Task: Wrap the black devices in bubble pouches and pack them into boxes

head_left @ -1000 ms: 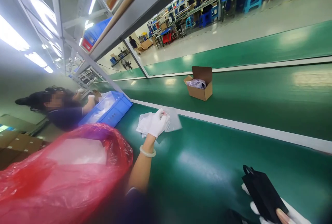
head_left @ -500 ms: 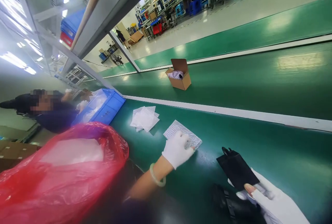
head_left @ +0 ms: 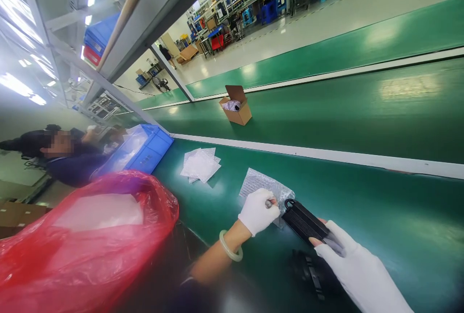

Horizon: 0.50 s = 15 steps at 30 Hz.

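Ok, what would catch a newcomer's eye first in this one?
The big red plastic bag fills the lower left corner. At bottom centre, the gloved left hand pinches a bubble-wrap pouch while the right hand holds a black ribbed block at its edge. Farther back, an open cardboard box sits alone on the green belt.

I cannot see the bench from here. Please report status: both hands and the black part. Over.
Left hand pinches bubble bag edge. Right hand holds black ribbed part, end at the bag. Nothing between them.
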{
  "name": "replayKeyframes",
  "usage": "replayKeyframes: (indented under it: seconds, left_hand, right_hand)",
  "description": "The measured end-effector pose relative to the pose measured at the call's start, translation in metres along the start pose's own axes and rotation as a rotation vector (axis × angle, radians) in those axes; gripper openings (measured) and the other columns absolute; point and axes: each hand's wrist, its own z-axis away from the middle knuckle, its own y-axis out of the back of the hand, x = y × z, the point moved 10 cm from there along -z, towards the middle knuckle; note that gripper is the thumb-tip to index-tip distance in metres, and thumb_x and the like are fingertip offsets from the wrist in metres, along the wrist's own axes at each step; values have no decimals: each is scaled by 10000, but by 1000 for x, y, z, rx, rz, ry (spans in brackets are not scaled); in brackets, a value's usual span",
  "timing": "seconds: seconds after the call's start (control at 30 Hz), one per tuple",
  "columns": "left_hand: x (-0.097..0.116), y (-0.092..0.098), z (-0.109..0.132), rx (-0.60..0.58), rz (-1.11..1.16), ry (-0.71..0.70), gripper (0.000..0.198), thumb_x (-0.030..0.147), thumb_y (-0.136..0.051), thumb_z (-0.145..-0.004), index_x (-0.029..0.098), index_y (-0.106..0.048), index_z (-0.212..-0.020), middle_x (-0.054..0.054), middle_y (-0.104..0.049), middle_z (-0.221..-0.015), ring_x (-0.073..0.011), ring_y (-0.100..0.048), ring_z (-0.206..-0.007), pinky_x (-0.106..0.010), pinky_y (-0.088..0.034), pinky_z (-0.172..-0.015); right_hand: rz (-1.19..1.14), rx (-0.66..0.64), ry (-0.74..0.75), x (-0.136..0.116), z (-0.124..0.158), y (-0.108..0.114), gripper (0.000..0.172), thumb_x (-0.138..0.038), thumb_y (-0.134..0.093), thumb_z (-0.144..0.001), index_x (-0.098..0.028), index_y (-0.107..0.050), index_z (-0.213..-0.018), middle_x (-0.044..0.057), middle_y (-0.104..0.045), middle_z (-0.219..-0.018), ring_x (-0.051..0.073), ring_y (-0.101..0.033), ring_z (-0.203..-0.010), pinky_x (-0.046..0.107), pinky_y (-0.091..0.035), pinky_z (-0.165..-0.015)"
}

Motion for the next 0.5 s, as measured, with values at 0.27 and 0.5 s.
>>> replayKeyframes:
  seconds: [0.27, 0.5]
  left_hand:
    - [78, 27, 17, 87, -116, -331, 20, 184, -516, -762, 179, -505, -778, -28, -566, -1002, -149, -544, -797, -263, -472, -665]
    - [116, 12, 29, 45, -394, -578, 178, 306, -530, -761, 164, -620, -820, -39, -591, -1093, -207, -552, -841, -336, -507, -662]
  right_hand:
    - [-318, 68, -5, 6, -6, -3, 595, -599, -604, -682, -255, -448, -1142, 73, -667, -1066, 263, -647, -944, 331, -550, -746]
    - [-282, 256, -57, 15, 0, 14, 893, -643, -605, -624, -293, -360, -1408, 43, -694, -916, 281, -667, -840, 353, -547, -669]
